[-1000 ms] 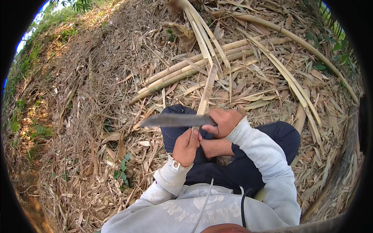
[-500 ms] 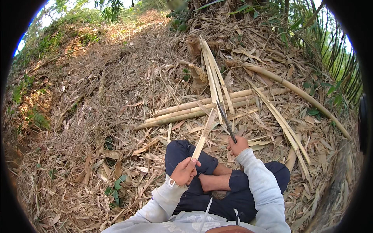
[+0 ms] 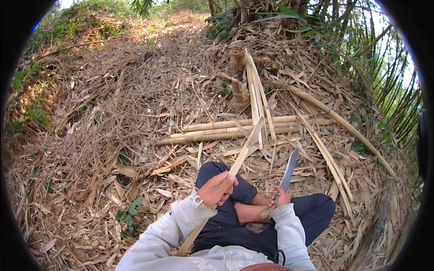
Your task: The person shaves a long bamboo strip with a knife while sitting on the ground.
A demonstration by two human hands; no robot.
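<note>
My left hand (image 3: pixel 217 189) is closed round a pale split bamboo strip (image 3: pixel 245 152). The strip slants up and away to the right, and its lower end passes under my left forearm beside my body. In my right hand (image 3: pixel 281 198), resting close to my bare foot, is a large knife (image 3: pixel 289 171). Its broad blade points up and away, apart from the strip, with the flat face showing. My fingers cover the knife's handle. I sit cross-legged in dark trousers (image 3: pixel 316 212).
Several bamboo poles (image 3: pixel 208 134) lie crosswise ahead, with split strips (image 3: pixel 254 90) leaning over them. More strips (image 3: pixel 325 156) and a long curved pole (image 3: pixel 343 118) lie to the right. Cut stumps (image 3: pixel 238 92) stand beyond. Dry leaves (image 3: pixel 113 149) cover the ground.
My right hand has drawn back toward my foot, and the knife has turned from edge-on to flat-on. The bamboo strip has shifted back toward me, its lower end now showing beneath my left forearm.
</note>
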